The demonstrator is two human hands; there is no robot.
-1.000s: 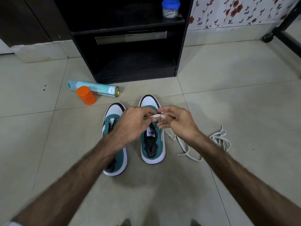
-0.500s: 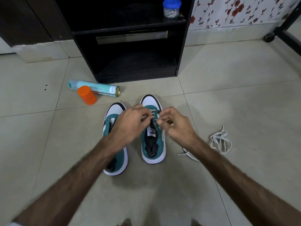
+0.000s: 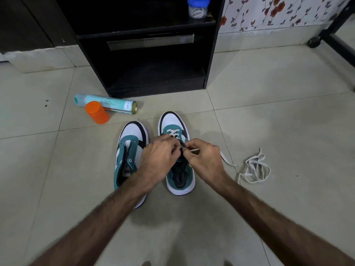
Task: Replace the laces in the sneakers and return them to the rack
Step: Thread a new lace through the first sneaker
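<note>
Two teal, white and black sneakers stand side by side on the tiled floor. The right sneaker (image 3: pixel 178 175) has a white lace (image 3: pixel 173 133) crossed through its front eyelets. My left hand (image 3: pixel 160 153) and my right hand (image 3: pixel 203 157) meet over its middle, each pinching the lace at the eyelets. A loose end of this lace (image 3: pixel 226 160) trails on the floor to the right. The left sneaker (image 3: pixel 130 146) has no lace threaded and is partly hidden under my left forearm. A second white lace (image 3: pixel 254 167) lies in a loose heap further right.
A black rack (image 3: pixel 146 60) stands behind the sneakers, with a blue-lidded jar (image 3: pixel 197 6) on its shelf. A spray can (image 3: pixel 107 102) and an orange cap (image 3: pixel 97 112) lie on the floor at the left. A wheeled black frame (image 3: pixel 326 37) is at the far right.
Both hands have moved back along the right sneaker toward its middle, uncovering a crossed lace at the front eyelets. The lace end on the floor has been drawn shorter.
</note>
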